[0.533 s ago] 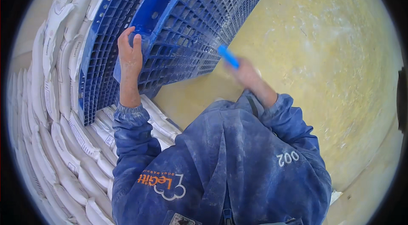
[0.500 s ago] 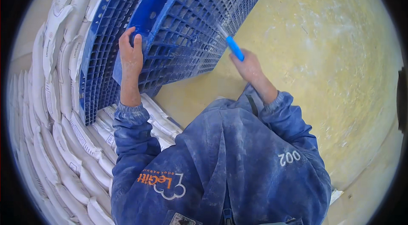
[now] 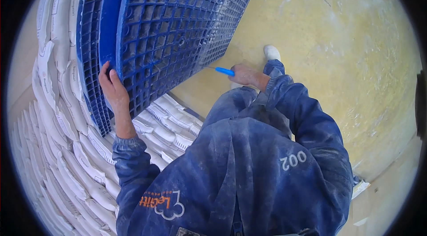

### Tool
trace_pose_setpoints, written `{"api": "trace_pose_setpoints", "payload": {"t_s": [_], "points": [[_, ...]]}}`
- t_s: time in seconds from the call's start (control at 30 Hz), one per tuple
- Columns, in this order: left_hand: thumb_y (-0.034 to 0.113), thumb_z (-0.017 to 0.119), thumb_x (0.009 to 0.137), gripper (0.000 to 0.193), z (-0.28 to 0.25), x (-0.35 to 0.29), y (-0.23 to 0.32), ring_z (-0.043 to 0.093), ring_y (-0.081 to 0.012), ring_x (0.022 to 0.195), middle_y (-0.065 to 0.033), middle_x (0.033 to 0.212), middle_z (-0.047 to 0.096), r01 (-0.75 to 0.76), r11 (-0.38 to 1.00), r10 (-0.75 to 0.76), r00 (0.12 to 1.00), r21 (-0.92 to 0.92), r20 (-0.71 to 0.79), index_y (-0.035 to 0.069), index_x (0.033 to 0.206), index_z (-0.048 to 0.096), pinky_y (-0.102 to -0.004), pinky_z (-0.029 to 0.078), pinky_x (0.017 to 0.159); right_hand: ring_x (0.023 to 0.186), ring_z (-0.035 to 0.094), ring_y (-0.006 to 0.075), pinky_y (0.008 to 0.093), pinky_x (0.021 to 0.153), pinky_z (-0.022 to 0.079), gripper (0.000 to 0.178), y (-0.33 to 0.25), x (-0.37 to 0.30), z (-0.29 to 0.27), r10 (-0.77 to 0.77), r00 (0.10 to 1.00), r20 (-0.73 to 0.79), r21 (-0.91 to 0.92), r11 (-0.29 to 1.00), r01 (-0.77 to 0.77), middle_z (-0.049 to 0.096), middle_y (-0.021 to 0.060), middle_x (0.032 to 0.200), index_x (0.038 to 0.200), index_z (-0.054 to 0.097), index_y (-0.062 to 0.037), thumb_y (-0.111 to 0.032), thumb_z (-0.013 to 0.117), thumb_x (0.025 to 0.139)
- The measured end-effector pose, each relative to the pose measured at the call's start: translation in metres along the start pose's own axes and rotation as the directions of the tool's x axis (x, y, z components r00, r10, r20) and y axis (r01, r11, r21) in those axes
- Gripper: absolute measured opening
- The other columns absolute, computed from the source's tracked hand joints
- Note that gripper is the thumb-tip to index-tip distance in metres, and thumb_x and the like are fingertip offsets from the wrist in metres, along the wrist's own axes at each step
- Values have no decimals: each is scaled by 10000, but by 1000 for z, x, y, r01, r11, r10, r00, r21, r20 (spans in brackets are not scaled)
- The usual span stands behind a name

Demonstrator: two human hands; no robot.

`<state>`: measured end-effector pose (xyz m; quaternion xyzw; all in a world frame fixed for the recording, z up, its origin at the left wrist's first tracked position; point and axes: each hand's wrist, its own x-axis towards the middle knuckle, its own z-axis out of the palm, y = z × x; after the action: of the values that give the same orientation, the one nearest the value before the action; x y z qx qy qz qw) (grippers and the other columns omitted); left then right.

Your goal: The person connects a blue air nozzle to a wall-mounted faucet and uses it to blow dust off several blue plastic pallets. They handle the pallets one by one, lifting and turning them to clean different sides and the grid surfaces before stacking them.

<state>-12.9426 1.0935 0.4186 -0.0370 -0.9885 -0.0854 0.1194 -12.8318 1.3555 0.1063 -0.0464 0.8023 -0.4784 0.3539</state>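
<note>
A large blue plastic pallet [image 3: 160, 26] with a gridded face stands on edge, with white dusty residue on its ribs. My left hand [image 3: 114, 91] grips its near upper edge, fingers over the smooth blue side. My right hand [image 3: 247, 75] is closed around a hand tool with a blue handle [image 3: 225, 71]. A thin pale shaft runs from that handle toward the lower right edge of the grid. Its working end is too small to make out, and I cannot tell whether it touches the pallet.
White filled sacks [image 3: 66, 147] are stacked to the left and lie below the pallet. Another blue gridded panel [image 3: 91, 35] stands close behind it. Yellowish, scuffed floor [image 3: 329, 58] spreads to the right. My white shoe [image 3: 271, 52] is on it.
The tool has moved down and left along the pallet's face, its handle turning nearly level. My left hand and the pallet's edge appear lower and further left. My shoe has come into view.
</note>
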Motion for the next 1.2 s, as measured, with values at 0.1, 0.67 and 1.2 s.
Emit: {"api": "trace_pose_setpoints", "payload": {"t_s": [0.1,0.67,1.2], "points": [[239,376,939,374,0,-3,-8,477,-305,1120,-185,1197,502,-2,1000,2,1000,1,3,-13,1188,494,-367,339,974,782,625,362,429,712,482,338,31,34,-25,221,957,-187,201,962,-183,634,228,801,853,634,-9,-320,536,766],[277,291,958,430,5,-2,-8,445,-317,1167,-213,1221,482,13,1000,-14,999,26,44,-54,1168,467,-382,291,1013,800,631,358,450,741,472,331,79,82,-21,85,989,124,97,991,-97,647,208,818,833,650,1,-310,570,751],[334,228,960,495,8,0,-22,397,-328,1200,-218,1268,427,16,1000,-18,993,17,114,-50,1194,435,-393,257,1030,749,624,299,421,706,459,353,95,87,-112,137,984,-113,287,953,-99,634,170,748,863,629,-17,-356,581,781]]}}
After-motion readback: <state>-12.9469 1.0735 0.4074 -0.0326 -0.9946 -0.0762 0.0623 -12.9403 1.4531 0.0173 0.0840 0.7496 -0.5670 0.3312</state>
